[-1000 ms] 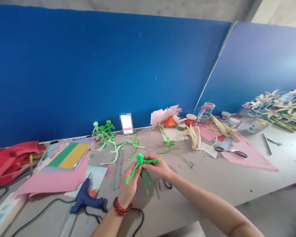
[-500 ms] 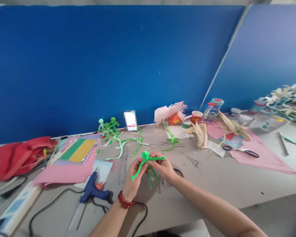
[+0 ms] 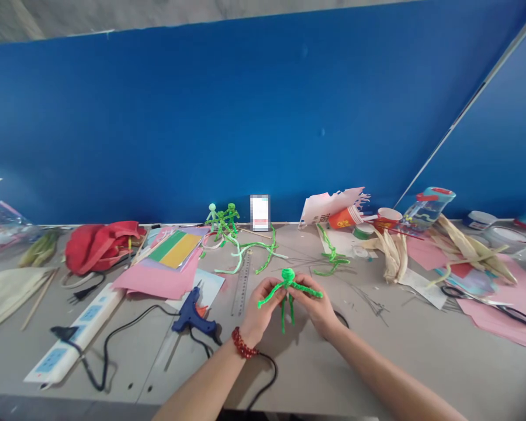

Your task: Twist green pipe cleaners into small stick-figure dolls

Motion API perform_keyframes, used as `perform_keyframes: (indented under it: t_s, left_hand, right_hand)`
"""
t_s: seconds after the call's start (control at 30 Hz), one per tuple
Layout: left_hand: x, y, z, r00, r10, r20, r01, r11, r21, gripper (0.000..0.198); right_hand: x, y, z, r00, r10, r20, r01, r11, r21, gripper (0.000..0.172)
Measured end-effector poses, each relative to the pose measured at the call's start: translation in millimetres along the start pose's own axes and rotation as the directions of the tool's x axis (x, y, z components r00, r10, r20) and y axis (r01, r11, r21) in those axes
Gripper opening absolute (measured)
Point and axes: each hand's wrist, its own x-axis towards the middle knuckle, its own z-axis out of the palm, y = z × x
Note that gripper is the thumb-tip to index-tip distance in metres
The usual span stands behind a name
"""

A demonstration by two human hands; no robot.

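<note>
Both hands hold a bright green pipe-cleaner figure (image 3: 288, 285) with a round head, two arms and two legs, just above the grey table (image 3: 377, 351). My left hand (image 3: 258, 313), with a red bead bracelet on its wrist, is closed on the figure's left arm. My right hand (image 3: 318, 307) pinches the body and right arm. Two or three similar green figures (image 3: 222, 218) stand at the back by the blue wall. Loose green pipe cleaners (image 3: 249, 254) lie behind my hands.
A blue glue gun (image 3: 193, 316) with a black cord and a white power strip (image 3: 76, 339) lie to the left. Coloured paper sheets (image 3: 166, 263), a red bag (image 3: 99, 245), a ruler (image 3: 242, 280), paper cups (image 3: 363, 217), dried husks (image 3: 394, 251) and scissors (image 3: 486, 298) lie about.
The view has swung to the left, so the table's left end with the power strip shows now. My hands keep the same hold on the green figure.
</note>
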Motion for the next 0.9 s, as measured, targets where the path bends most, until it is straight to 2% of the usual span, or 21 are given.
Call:
perform_keyframes:
  t_s: [0.17,0.37,0.53,0.67,0.9]
  left_hand:
    - [2.4,-9.6,-5.2,1.000,-0.007,0.024,0.006,1.000,0.024,0.023]
    - [2.8,-13.0,-6.9,1.000,0.023,0.019,-0.025,0.994,0.107,0.020]
    - [-1.8,-5.4,-3.8,0.991,0.125,-0.057,-0.113,0.978,0.178,0.019]
    - [-3.4,-3.7,-3.9,0.978,0.194,-0.077,-0.175,0.963,0.206,0.017]
    - [-4.0,-8.6,-8.2,0.959,0.283,-0.032,-0.264,0.925,0.274,0.012]
  right_hand:
    - [1.3,4.2,-1.7,0.998,0.062,0.017,-0.063,0.997,0.046,0.020]
    - [0.4,3.9,-0.8,0.997,0.058,0.046,-0.059,0.998,0.035,0.018]
    - [-0.6,3.0,-1.9,0.997,0.052,0.050,-0.052,0.999,-0.004,0.018]
    - [-2.1,2.0,-1.7,0.996,0.039,0.076,-0.032,0.996,-0.089,0.022]
    - [-4.4,5.1,-3.1,0.991,-0.041,0.127,0.065,0.979,-0.194,0.018]
